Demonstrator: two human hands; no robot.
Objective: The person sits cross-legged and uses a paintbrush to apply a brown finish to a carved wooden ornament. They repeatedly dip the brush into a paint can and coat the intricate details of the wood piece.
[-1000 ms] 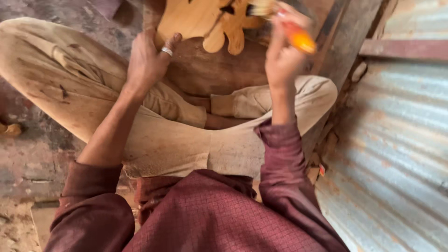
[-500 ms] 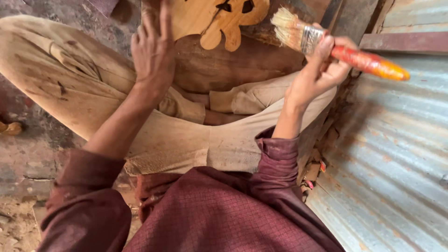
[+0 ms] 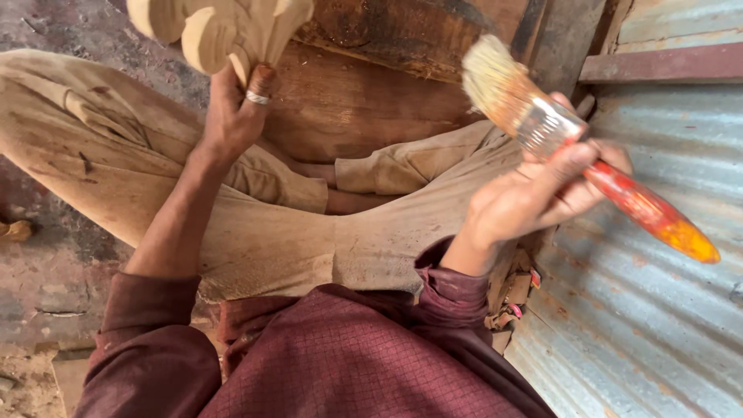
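open gap between the raised hands; grey corrugated metal sheet (image 3: pixel 658 310) walls the right, brown wooden plank (image 3: pixel 364 108) blocks ahead.

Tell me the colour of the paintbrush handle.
The paintbrush handle is red, fading to orange-yellow at its tip, clearest in the head view, gripped by the right hand.

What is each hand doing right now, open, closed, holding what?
Left hand: closed on the pale carved wooden cutout, raised.
Right hand: closed on the red-and-orange-handled paintbrush with pale bristles, clear of the wood.
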